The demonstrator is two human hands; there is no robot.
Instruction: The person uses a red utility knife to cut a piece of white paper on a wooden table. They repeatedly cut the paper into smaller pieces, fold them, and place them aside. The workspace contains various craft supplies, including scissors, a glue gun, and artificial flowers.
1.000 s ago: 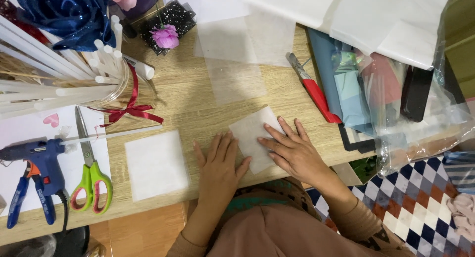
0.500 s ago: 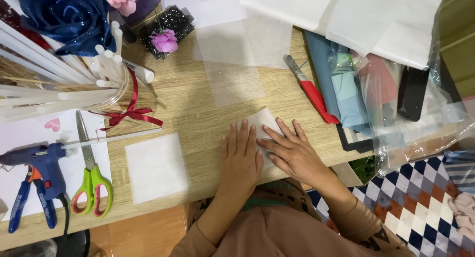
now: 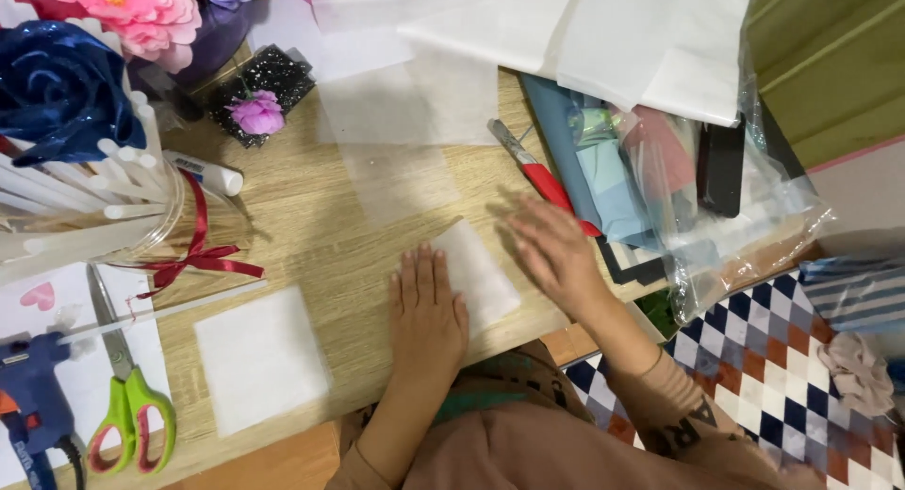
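Note:
My left hand (image 3: 427,306) lies flat, fingers together, on the left part of a white folded sheet (image 3: 481,275) on the wooden table (image 3: 311,235). Just right of the sheet, my right hand (image 3: 556,254) is blurred, fingers spread, holding nothing. It hovers near a red-handled cutter (image 3: 539,177). A second white square sheet (image 3: 259,358) lies to the left of my left hand. A translucent sheet (image 3: 405,160) rests on the table beyond the folded one.
Green-handled scissors (image 3: 123,396) and a blue glue gun (image 3: 33,405) lie at the left edge. A jar of white sticks (image 3: 94,202) with a red ribbon, paper flowers (image 3: 66,84) and a clear bag of coloured paper (image 3: 679,169) stand around. A checkered cloth (image 3: 773,358) is at right.
My right hand has lifted off the folded sheet and swung right toward the cutter. My left hand has slid onto the sheet and pressed it flat. The view shifted slightly.

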